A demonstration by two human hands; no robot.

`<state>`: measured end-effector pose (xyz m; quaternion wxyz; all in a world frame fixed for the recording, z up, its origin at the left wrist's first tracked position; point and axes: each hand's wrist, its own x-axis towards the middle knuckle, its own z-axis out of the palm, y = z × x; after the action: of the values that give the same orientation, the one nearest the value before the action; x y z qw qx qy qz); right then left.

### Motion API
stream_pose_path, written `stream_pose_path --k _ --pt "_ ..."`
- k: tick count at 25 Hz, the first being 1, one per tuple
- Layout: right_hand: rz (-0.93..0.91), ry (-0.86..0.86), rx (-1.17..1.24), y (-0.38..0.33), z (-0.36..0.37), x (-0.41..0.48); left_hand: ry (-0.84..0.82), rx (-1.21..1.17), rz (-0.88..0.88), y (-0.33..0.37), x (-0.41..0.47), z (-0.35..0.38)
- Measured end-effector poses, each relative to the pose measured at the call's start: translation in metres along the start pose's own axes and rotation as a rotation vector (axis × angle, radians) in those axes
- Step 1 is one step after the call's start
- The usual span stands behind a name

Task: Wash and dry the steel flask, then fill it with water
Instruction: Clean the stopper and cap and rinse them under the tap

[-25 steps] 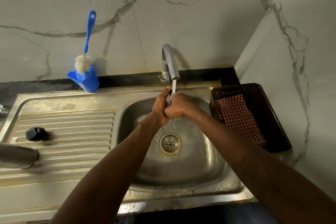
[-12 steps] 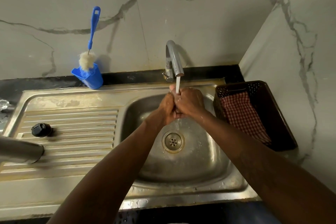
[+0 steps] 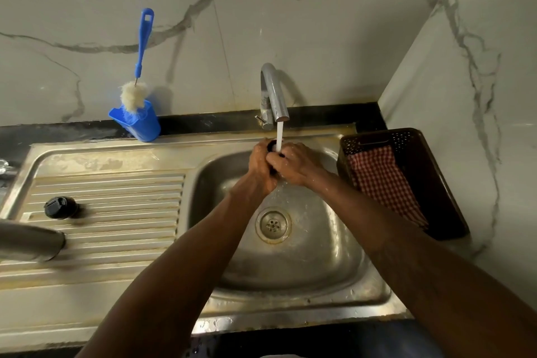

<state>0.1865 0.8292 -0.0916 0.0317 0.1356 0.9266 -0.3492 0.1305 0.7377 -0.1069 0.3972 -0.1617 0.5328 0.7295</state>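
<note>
I see my left hand (image 3: 261, 167) and right hand (image 3: 295, 167) both curled round 1 small black round part (image 3: 272, 145) under the steel tap (image 3: 274, 93), at the sink basin's (image 3: 334, 256) back edge. The brushed steel flask (image 3: 29, 241) lies at the ribbed drainboard's (image 3: 116, 212) left edge. Wet fingers might drop the part towards the drain (image 3: 273, 224), and the flask could roll.

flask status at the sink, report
Both busy: left hand and right hand grip a small dark piece under the running tap. The steel flask lies on the drainboard, untouched. Nothing blocking.
</note>
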Motion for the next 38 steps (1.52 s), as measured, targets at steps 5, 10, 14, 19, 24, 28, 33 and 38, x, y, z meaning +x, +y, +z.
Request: stream_pose_path --k 5,10,14,19,24,28,33,38 --pt "0.376 -0.214 0.418 -0.027 -0.013 0.014 0.074 -0.066 0.13 -0.007 0.003 -0.01" --pt "0.524 0.174 0.774 -0.021 0.0 0.014 0.017 -0.135 0.211 -0.009 -0.007 -0.006" --pt "0.568 0.106 1.162 -0.011 0.015 0.007 0.135 0.11 0.266 -0.012 -0.015 0.007" --pt "0.712 0.155 1.232 -0.013 0.017 0.019 0.15 0.137 0.123 0.003 -0.005 0.02" --pt "0.733 0.303 1.355 -0.013 0.03 0.027 0.177 0.34 0.248 -0.009 -0.002 0.025" --pt "0.728 0.34 1.163 -0.02 0.039 0.032 0.157 0.142 0.276 -0.019 -0.001 0.015" --pt "0.434 0.379 0.842 -0.034 0.036 0.023 0.16 -0.139 0.187 -0.002 -0.002 0.011" --pt "0.595 0.531 0.584 -0.02 0.016 0.028 0.055 -0.005 0.066 -0.004 -0.018 0.013"
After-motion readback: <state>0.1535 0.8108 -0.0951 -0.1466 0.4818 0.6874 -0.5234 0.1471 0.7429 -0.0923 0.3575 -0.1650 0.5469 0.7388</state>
